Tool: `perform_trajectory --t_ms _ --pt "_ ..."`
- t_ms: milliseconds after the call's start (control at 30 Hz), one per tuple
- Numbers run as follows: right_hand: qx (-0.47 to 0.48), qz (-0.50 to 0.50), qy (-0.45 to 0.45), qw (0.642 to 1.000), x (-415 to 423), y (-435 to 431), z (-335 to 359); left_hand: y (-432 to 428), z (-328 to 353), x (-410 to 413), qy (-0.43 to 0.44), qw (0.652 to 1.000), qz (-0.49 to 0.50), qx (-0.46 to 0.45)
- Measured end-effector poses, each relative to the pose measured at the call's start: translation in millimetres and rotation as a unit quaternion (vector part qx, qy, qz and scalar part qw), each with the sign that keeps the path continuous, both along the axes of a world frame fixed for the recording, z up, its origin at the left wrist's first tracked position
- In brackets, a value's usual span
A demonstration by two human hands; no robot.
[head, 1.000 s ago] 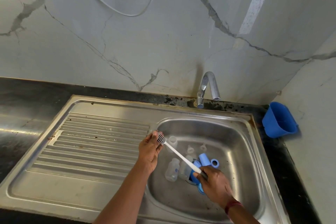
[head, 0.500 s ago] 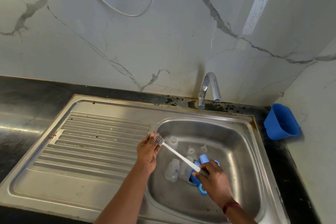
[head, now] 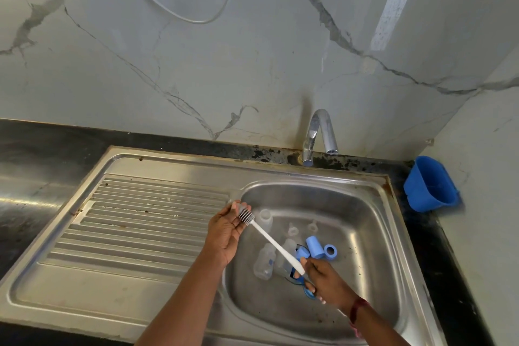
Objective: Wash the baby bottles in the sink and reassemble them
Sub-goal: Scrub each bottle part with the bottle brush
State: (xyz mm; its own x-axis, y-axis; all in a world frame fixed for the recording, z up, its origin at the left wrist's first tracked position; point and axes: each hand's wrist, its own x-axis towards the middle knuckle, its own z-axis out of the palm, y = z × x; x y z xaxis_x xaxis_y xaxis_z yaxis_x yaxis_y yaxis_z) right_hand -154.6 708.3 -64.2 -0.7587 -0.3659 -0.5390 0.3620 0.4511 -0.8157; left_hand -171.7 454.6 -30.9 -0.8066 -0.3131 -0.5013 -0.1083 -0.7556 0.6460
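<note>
Baby bottles [head: 264, 261] lie in pieces on the floor of the sink [head: 373, 222], near the drain. One clear body is on its side, another bottle body [head: 265, 216] is at the far left of the basin, two clear teats [head: 292, 230] sit behind them, and the blue caps [head: 314, 247] and a blue ring [head: 330, 251] are grouped just to the right. Nothing is screwed back together, so reassembly has not begun. The washing looks to be at an early stage, because no part is in either grip and the tap [head: 317, 135] shows no running water. The right grip [head: 328, 286] is closed round the end of the white brush [head: 269, 241] handle. The left grip [head: 227, 233] is wide and loosely cupped, with the bristle head resting against its fingers. Whether it also holds some small clear part I cannot tell. Judging by this, the brush is being readied. Every bottle, teat and cap is left to scrub, rinse and refit. The ribbed drainboard [head: 140, 219] holds no washed pieces.
</note>
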Motion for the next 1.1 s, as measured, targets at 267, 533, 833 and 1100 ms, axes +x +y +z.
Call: perform_trajectory --t_ms 267,533,833,1100 --pt "-0.050 0.018 -0.106 0.993 -5.1 4.5 24.0 -2.4 6.8 -6.7 0.025 1.000 0.013 0.013" --pt "-0.027 0.035 -0.118 0.992 -12.6 6.5 33.4 -6.6 13.0 -12.5 0.060 0.996 0.048 0.033" --pt "-0.009 -0.047 -0.015 0.999 -6.4 26.3 7.6 -10.0 5.8 -13.6 -0.091 0.986 -0.052 -0.131" --pt "0.015 -0.045 0.040 0.998 1.7 23.2 4.0 13.0 3.5 -8.7 -0.122 0.983 -0.067 -0.121"
